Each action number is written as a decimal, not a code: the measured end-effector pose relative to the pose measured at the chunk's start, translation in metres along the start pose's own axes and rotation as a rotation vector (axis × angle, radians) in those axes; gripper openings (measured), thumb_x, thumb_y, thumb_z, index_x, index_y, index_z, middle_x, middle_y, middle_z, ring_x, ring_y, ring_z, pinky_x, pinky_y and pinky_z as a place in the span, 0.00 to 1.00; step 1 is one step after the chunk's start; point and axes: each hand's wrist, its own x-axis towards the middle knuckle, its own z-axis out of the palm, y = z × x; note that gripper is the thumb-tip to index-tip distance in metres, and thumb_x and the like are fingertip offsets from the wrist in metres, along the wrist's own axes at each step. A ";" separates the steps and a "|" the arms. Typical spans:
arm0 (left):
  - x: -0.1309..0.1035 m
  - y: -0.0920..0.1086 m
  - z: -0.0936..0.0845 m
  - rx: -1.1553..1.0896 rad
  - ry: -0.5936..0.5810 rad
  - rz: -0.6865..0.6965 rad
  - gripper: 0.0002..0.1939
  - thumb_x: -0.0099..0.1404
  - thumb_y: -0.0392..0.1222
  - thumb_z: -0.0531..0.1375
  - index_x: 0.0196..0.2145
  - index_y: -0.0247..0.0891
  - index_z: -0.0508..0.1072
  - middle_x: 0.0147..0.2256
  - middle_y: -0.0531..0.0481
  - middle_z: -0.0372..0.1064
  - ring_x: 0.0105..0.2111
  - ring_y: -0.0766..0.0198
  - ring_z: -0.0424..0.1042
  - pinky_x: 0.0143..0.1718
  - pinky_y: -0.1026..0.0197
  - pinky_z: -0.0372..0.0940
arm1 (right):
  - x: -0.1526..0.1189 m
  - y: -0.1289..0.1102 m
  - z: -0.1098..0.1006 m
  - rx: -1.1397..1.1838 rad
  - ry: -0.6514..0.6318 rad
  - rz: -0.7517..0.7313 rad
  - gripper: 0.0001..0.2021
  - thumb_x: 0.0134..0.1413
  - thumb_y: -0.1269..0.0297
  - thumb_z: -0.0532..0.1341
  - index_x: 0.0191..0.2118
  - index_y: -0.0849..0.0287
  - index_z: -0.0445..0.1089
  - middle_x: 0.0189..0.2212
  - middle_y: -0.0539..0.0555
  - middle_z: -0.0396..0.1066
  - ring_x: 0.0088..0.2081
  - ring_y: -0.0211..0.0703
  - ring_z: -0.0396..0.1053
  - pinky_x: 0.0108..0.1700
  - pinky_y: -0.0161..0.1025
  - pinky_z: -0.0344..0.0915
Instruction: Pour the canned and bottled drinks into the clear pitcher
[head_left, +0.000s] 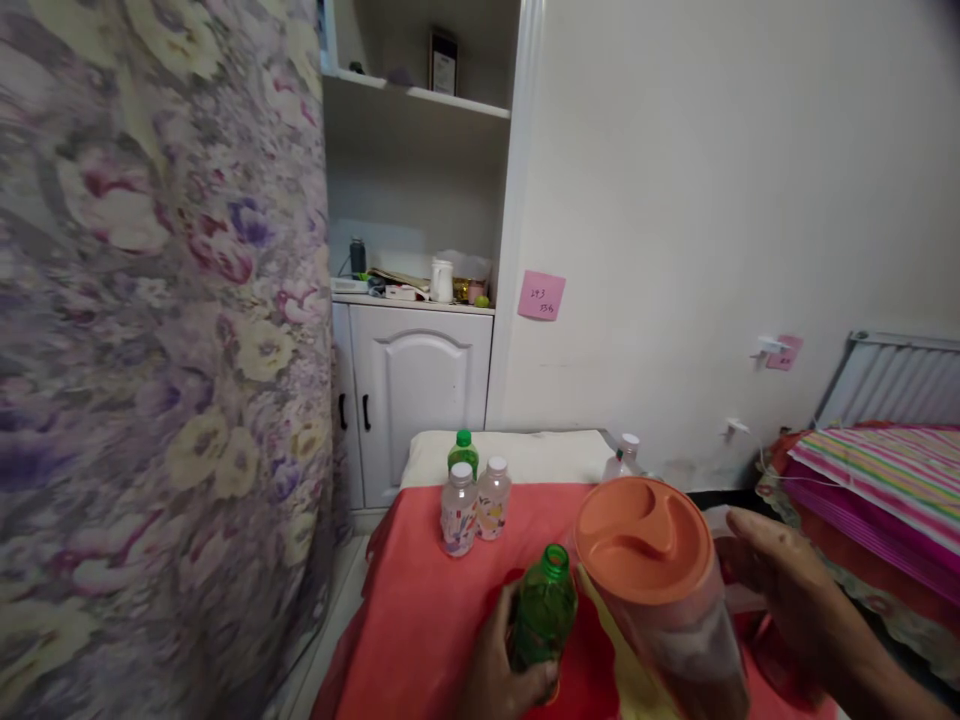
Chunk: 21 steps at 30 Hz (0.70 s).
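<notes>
The left hand [506, 665] is closed around the lower body of an open green bottle [546, 612], thumb across the near side and fingers round the left, leaving the neck and uncapped mouth free; that waist is the sensible place to hold it, since the thin plastic looks light and a little slick and would probably dent if squeezed hard. The right hand [799, 590] is at the handle [739, 600] of a big clear jug [686, 640], thumb side uppermost and fingers partly bent, though I can't tell whether they have closed on it. The jug stands out just right of the bottle, towards the near right part of the tabletop [420, 620], its base out of view; it looks stiff, bulky and likely the heavier piece, more so if there's liquid inside, which I can't make out. I'd trust the handle with its weight, with a palm under the body if it feels full, and not lift by the orange lid [637, 535], which may only be pressed on. Under the bottle is a red tray [596, 670], with a yellow cloth [626, 655] beside it. Farther out, two white-capped bottles [459, 515] [493, 505] and a green-capped bottle [463, 458] stand near the far left corner, and another clear bottle [624, 460] near the far right corner
</notes>
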 end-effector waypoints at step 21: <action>-0.001 -0.009 0.002 -0.139 -0.067 0.085 0.41 0.47 0.41 0.72 0.59 0.40 0.68 0.57 0.40 0.71 0.57 0.40 0.69 0.59 0.46 0.62 | 0.020 -0.019 -0.009 -0.249 -0.108 -0.038 0.30 0.52 0.35 0.63 0.18 0.55 0.56 0.17 0.42 0.45 0.21 0.34 0.41 0.24 0.36 0.41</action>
